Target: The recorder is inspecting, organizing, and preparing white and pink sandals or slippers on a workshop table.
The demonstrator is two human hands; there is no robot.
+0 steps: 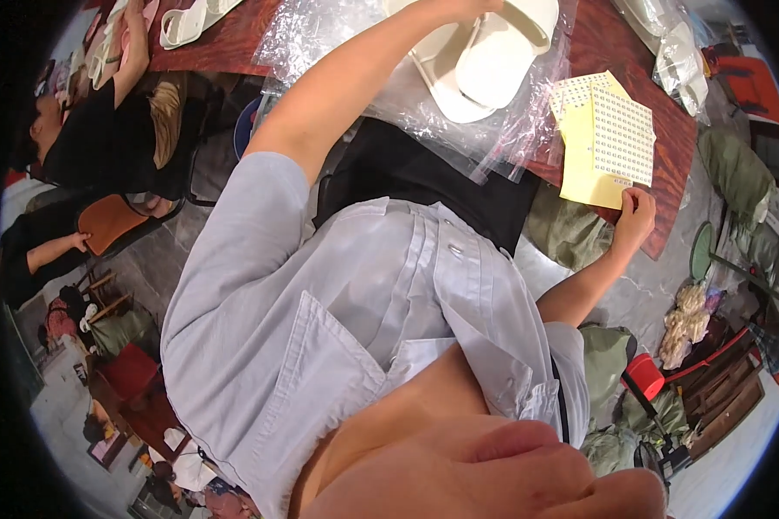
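A pair of cream slippers (493, 65) lies on clear plastic bags (337, 73) on the red-brown table (216, 43). My left hand (476, 7) is at the slippers by the upper edge of the picture; most of its fingers are cut off there, so its grip is unclear. Printed sticker sheets (623, 134), white labels on yellow backing, lie by the table's right edge. With fingers closed, my right hand (636, 216) pinches the lower corner of the sticker sheets.
More wrapped slippers (679, 65) lie at the far right. On the left, a person in black (104, 130) handles pale slippers (186, 26); another hand (78, 242) touches a brown seat (111, 223). Green sacks (736, 169) and a red container (643, 375) stand on the right.
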